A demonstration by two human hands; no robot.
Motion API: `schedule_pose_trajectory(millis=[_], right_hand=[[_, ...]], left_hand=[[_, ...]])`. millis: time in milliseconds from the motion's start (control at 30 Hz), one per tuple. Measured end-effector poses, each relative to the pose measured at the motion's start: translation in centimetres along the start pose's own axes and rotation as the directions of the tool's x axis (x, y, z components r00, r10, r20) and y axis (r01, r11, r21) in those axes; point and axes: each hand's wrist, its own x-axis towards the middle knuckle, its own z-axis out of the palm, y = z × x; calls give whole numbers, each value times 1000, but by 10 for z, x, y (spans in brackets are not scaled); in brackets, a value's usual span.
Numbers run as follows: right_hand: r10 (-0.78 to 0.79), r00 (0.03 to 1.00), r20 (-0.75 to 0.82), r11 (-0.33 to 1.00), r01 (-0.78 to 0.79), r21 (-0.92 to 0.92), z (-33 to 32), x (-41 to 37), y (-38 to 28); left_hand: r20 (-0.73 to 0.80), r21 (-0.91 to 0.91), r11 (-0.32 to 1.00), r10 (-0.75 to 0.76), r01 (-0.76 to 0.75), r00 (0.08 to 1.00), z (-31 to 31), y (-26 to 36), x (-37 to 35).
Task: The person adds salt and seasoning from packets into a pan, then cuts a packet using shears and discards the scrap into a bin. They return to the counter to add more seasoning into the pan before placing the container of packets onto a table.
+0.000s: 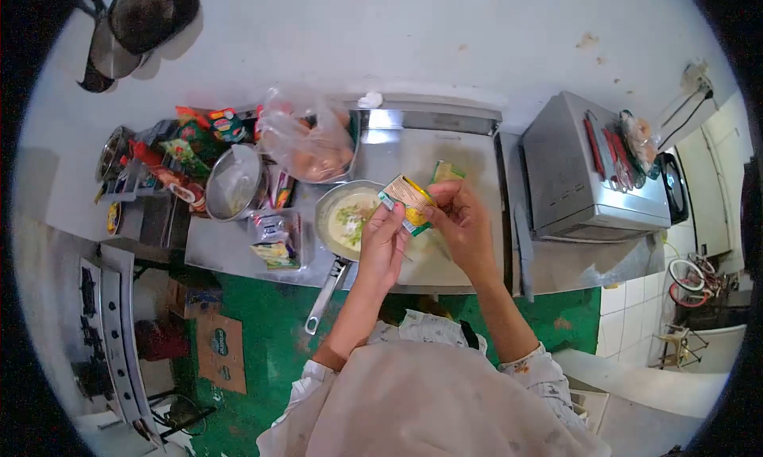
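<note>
My left hand (385,246) grips the lower left side of a small yellow and green packet (408,203), its fingers closed on the edge. On the packet's right side, my right hand (461,222) pinches the edge near the top. Behind my right hand, another green and yellow packet (447,172) lies on the counter. Left of my left hand sits a pan (322,218) with a pale mixture, chopped green pieces and a white spot in it. Its metal handle points toward me.
Left of the pan are a plastic bag of eggs (322,151), a metal bowl (236,183), a plastic container (276,238) and a red-capped bottle (171,179). A silver oven-like appliance (588,171) with utensils on top stands at the right. Pans (143,20) hang upper left.
</note>
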Motion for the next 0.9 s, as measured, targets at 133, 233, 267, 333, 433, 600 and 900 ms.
schedule_pose_trajectory(millis=[133,233,267,333,433,600,900], right_hand=[[-231,971,58,908,237,-344,26,-8,-15],[-396,913,95,746,380,-546,39,-11,-10],[-396,913,97,746,381,-546,44,-12,-11],[-315,949,-5,825,271,-495,54,-16,-14],[-275,961,-9,827,232,-511,58,-15,-15],[-235,971,-55,880,188,-436,65,-16,-14],[-462,887,-18,686,344,-641,75,-25,-12]], left_hand=[[-44,27,999,44,-43,998,-20,14,-7],[-72,87,994,72,-66,995,-22,24,-15],[-72,86,994,73,-67,995,-26,24,-16],[-101,204,970,155,-132,983,-37,23,-16],[-92,254,955,182,-154,979,-45,24,-18],[-135,317,933,225,-173,965,-41,29,-25],[-200,305,935,250,-182,948,-47,32,-26]])
